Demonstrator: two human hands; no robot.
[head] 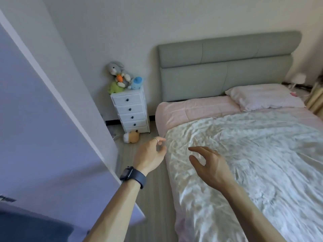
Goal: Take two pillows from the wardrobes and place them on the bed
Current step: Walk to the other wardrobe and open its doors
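One pink pillow (264, 97) lies at the head of the bed (192, 110), on the right side against the grey headboard (225, 67). The left side of the bed's head shows bare pink sheet. A white crumpled quilt (253, 163) covers the rest of the bed. My left hand (151, 154), with a ring and a dark wristwatch, hovers by the bed's left edge, fingers loosely curled and holding nothing. My right hand (208, 163) floats over the quilt, fingers apart and empty. The wardrobe (43, 128) stands at my left, its pale door panel filling that side.
A white chest of drawers (131, 112) with several plush toys (122, 77) on top stands between wardrobe and bed. Another plush toy (132, 136) lies on the floor in front of it. A narrow strip of wood floor (153, 198) runs between wardrobe and bed.
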